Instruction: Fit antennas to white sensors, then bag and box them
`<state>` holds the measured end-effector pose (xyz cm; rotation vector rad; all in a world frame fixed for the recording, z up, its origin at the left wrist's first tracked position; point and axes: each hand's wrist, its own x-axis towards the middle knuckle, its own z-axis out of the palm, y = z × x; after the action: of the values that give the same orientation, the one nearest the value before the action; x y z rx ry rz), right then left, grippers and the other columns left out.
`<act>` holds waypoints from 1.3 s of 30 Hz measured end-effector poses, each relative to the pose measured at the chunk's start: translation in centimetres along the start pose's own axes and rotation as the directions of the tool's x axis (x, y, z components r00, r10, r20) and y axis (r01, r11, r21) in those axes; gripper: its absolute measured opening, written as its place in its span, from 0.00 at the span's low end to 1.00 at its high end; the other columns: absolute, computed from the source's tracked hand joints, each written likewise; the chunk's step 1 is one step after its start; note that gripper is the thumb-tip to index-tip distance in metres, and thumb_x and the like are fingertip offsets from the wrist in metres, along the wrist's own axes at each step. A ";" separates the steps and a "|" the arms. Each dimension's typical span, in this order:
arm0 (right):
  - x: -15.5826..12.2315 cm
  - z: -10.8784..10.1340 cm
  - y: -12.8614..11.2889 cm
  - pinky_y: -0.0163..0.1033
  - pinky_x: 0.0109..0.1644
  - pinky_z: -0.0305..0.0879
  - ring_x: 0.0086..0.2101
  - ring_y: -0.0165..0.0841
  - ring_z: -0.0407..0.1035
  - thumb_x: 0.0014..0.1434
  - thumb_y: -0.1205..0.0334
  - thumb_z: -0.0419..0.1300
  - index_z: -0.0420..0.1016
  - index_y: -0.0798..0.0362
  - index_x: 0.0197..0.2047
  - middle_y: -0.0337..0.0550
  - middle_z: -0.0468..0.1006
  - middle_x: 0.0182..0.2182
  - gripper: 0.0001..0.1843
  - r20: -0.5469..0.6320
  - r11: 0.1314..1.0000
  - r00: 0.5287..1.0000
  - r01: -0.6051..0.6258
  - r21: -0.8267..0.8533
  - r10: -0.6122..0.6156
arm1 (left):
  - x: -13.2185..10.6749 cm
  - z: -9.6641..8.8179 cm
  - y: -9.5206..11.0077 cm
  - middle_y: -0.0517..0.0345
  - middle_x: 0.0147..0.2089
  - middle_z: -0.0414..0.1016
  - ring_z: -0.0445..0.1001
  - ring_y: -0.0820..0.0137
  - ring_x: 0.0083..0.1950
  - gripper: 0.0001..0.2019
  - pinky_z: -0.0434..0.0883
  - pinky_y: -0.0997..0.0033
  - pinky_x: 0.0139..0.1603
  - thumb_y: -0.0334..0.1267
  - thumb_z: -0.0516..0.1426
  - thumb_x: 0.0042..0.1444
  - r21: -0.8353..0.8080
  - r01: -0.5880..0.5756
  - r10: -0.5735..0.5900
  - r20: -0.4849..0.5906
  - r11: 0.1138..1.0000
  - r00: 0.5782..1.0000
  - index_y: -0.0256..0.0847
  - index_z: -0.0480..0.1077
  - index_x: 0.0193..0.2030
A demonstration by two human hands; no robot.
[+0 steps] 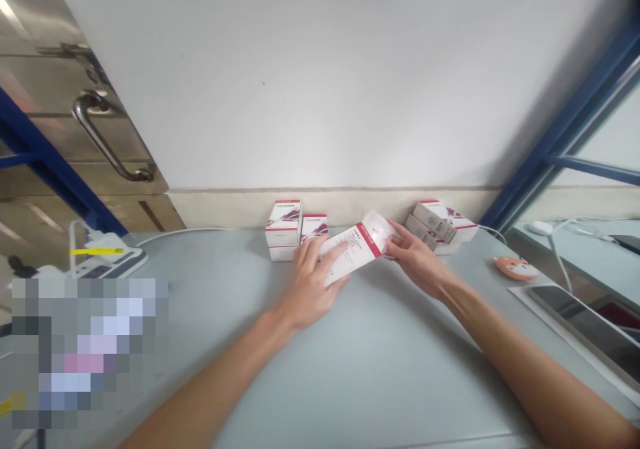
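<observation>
A white carton with a red band reading "DETECTOR" (353, 250) is tilted above the desk between my hands. My left hand (315, 279) is closed around its lower left part, fingers across the printed face. At the carton's upper right end sits a shiny white piece (376, 226), seemingly in clear plastic; whether it lies inside the carton or sticks out of it I cannot tell. The fingers of my right hand (407, 252) pinch this piece at the carton's end. Behind my left hand stand similar boxes (283, 226), and more stacked boxes (440, 222) are beyond my right hand.
A grey desk (380, 369) meets a white wall (320, 89). A power strip (107, 262) with plugs and cables lies at left, near a pixelated patch. At right are an orange animal-shaped object (517, 268) and a dark flat device (585, 322). Blue frame posts (560, 129) flank the desk.
</observation>
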<state>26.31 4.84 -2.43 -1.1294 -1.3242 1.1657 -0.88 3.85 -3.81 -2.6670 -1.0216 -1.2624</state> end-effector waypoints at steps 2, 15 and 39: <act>0.1 0.0 0.2 0.49 0.51 0.71 0.44 0.41 0.76 0.59 0.40 0.71 0.65 0.44 0.73 0.43 0.80 0.43 0.44 0.001 1.000 1.000 -0.001 -0.029 0.001 | 0.1 -0.2 0.0 0.42 0.69 0.64 0.63 0.50 0.71 0.25 0.62 0.42 0.73 0.37 0.60 0.69 0.023 -0.031 0.032 -0.030 0.999 0.999 0.48 0.64 0.71; -1.5 2.0 -0.4 0.58 0.62 0.66 0.49 0.45 0.70 0.71 0.35 0.53 0.83 0.42 0.52 0.47 0.74 0.46 0.26 0.170 0.734 0.934 0.352 -0.581 -0.313 | -0.4 0.9 0.1 0.45 0.68 0.65 0.66 0.52 0.69 0.22 0.65 0.43 0.71 0.34 0.61 0.67 0.001 0.077 -0.077 -0.058 0.997 0.995 0.50 0.66 0.66; -3.0 5.4 -1.8 0.49 0.55 0.76 0.53 0.43 0.77 0.68 0.44 0.62 0.70 0.38 0.64 0.44 0.80 0.58 0.24 0.065 0.987 0.988 0.133 0.089 -0.139 | -0.6 0.9 2.4 0.45 0.67 0.57 0.71 0.53 0.63 0.52 0.81 0.48 0.53 0.43 0.75 0.50 -0.512 0.280 -0.260 0.113 0.812 0.959 0.60 0.47 0.73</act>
<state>21.02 1.37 -1.11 -0.9297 -1.3709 1.1589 0.79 1.92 -4.25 -3.0176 -1.2542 -1.7840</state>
